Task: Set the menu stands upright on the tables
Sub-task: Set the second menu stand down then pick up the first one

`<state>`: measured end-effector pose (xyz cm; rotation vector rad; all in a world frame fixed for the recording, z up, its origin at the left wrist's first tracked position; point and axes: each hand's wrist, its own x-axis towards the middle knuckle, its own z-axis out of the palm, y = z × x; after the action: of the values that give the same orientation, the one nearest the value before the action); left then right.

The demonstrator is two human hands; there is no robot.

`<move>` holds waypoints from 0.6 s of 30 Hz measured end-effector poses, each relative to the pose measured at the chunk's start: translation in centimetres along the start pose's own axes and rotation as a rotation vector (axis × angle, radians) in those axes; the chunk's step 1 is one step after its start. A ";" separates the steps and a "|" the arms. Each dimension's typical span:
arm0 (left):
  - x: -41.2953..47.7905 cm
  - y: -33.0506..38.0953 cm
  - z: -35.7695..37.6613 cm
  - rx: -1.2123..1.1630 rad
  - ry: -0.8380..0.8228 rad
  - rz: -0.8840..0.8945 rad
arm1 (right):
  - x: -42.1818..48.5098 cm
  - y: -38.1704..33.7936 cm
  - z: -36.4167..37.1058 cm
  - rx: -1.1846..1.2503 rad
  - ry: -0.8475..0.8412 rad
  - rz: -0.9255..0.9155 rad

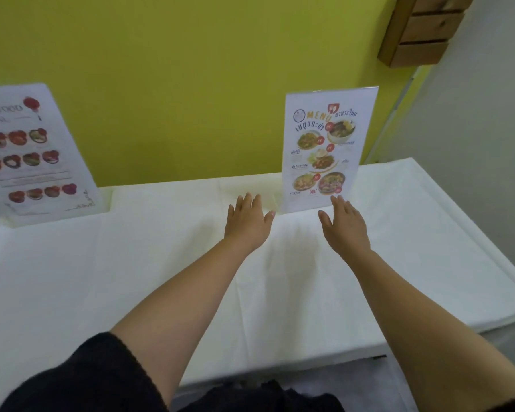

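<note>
A clear acrylic menu stand with a colourful Thai food sheet (324, 150) is seen upright at the far edge of the white-clothed table (131, 263). The left hand (247, 221) and right hand (344, 226) are held flat, fingers spread, empty, just before it.

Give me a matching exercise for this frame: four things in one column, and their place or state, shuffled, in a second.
Things:
1. Thai menu stand
2. food menu stand
3. left hand
4. wooden shelf

Places or states:
A. mounted on the wall, upper right
B. open, fingers spread, left of the Thai stand's base
C. upright, near the table's far edge, between the hands
D. at the table's far left corner, partly cut off by the frame

Pairs: 1-C, 2-D, 3-B, 4-A
</note>
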<state>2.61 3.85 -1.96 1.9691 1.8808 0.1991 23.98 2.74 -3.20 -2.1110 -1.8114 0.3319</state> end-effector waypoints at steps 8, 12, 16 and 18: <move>3.1 2.5 -0.1 -0.160 0.043 -0.042 | 4.3 2.1 -0.9 0.111 0.040 0.025; 4.7 5.0 -0.6 -0.294 0.083 -0.070 | 7.0 3.4 -2.3 0.242 0.039 0.050; 5.8 7.4 -1.1 -0.413 0.111 -0.137 | 9.7 4.4 -3.9 0.331 0.009 0.034; 6.4 8.3 -1.1 -0.469 0.131 -0.155 | 11.2 5.0 -4.2 0.371 -0.026 0.043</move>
<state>10.36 10.24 1.11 1.5206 1.8455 0.6714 31.95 12.74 -0.88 -1.8934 -1.5747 0.6542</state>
